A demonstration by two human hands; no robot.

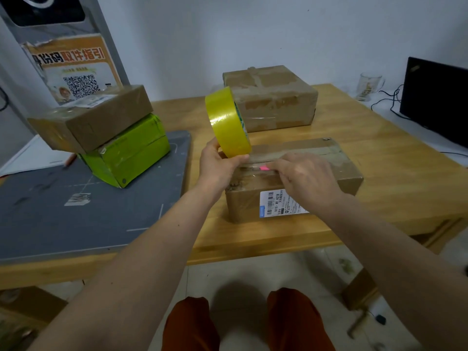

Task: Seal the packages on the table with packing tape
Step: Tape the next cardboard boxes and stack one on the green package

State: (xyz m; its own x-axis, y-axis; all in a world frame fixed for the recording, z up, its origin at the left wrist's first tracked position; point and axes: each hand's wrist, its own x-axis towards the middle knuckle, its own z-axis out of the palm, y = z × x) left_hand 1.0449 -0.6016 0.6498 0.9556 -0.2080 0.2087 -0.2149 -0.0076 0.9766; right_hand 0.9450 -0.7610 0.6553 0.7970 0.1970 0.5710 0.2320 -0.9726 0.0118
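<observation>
Your left hand (pixel 217 163) grips tape roll (pixel 226 122) upright over box (pixel 291 183); right hand (pixel 304 178), at roll's 4 o'clock, pinches pink cutter (pixel 264 167).

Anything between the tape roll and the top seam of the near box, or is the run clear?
Nothing visible blocks it. The left hand holds the tape roll at the near box; the right hand, holding a small pink thing, rests on the seam.

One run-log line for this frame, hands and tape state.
left hand: holds tape roll upright | right hand: pinches pink cutter at tape on nearest box | step: cutting, unconfirmed
</observation>
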